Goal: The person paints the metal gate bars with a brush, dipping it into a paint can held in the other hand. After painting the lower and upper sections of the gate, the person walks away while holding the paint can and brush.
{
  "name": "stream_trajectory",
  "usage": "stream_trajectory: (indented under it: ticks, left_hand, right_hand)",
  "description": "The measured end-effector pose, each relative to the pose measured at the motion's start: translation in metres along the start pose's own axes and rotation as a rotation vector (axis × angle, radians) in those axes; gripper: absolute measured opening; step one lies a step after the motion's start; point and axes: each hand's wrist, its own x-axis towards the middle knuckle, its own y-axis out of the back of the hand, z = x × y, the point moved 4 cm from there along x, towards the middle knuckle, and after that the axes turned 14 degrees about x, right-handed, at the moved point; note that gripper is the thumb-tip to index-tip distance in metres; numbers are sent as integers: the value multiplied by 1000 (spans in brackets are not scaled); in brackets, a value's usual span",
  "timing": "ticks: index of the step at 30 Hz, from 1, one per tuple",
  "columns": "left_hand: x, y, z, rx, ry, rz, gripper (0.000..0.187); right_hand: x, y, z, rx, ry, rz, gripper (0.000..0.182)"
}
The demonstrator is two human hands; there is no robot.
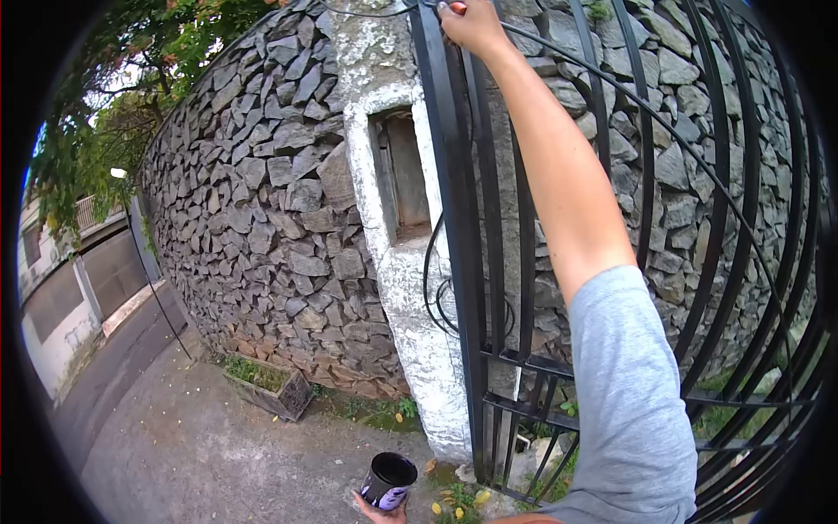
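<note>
My right hand (474, 28) is raised to the top of the black metal gate (449, 175), close to its thick end post. Its fingers are closed on a red-ended handle (457, 8); the rest of that thing is cut off or hidden, so its kind does not show. Low down, my left hand (384, 513) cups a paint can (384, 482) from below. The can is dark inside, with purple and white on its outside and dark smears. It is held tilted a little, well below the right hand and apart from the gate.
A white-painted pillar (428, 349) with a recessed box (403, 175) stands beside the gate. Black cable (428, 271) loops by the post, and another runs across the bars. A stone wall (271, 183) curves left, above a planter (269, 387) on the pavement (209, 454).
</note>
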Motion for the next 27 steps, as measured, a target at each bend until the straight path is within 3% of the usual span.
stream_trajectory:
  ticks: [1, 4, 7, 8, 15, 17, 18, 19, 20, 21, 23, 25, 26, 27]
  left_hand:
    - [-2, 2, 2, -4, -15, -15, 83]
    - [-12, 11, 6, -22, -37, -54, 82]
    - [-20, 17, 10, -42, -64, -85, 82]
    - [-22, 18, 11, -53, -70, -98, 81]
    - [-9, 21, 14, -169, -162, -224, 84]
    - [1, 20, 9, -317, -134, -345, 85]
    - [-19, 5, 23, -103, -112, -128, 85]
    - [-28, -10, 33, -54, -147, -42, 85]
    - [-39, -18, 38, -3, -176, 51, 85]
    - [-45, -20, 37, 45, -202, 144, 85]
    - [-33, -3, 22, 23, -192, 110, 84]
    - [-19, -3, 18, -24, -216, 29, 84]
    - [-18, -5, 17, -53, -235, -27, 83]
    - [-18, -6, 17, -79, -254, -81, 83]
  right_hand:
    - [5, -1, -8, -176, 173, 81, 23]
    - [-24, -3, -41, -293, 325, 8, 30]
    - [-56, 17, -40, -230, -283, -331, 25]
    - [-60, 22, -47, -203, -388, -458, 26]
    - [-34, 2, -40, -213, 52, -46, 26]
    - [-45, 0, -50, -244, -26, -155, 25]
    - [-51, 6, -62, -290, -55, -204, 25]
    - [-50, 10, -73, -335, -81, -254, 25]
    - [-48, 16, -75, -151, -323, -382, 25]
    - [-41, 19, -60, -148, -230, -378, 24]
    - [-28, 41, -69, 56, -292, -305, 25]
    - [-5, 56, -80, 203, -204, -190, 26]
    - [23, 58, -49, -72, 74, -40, 36]
    - [21, 59, -87, 215, -354, -158, 25]
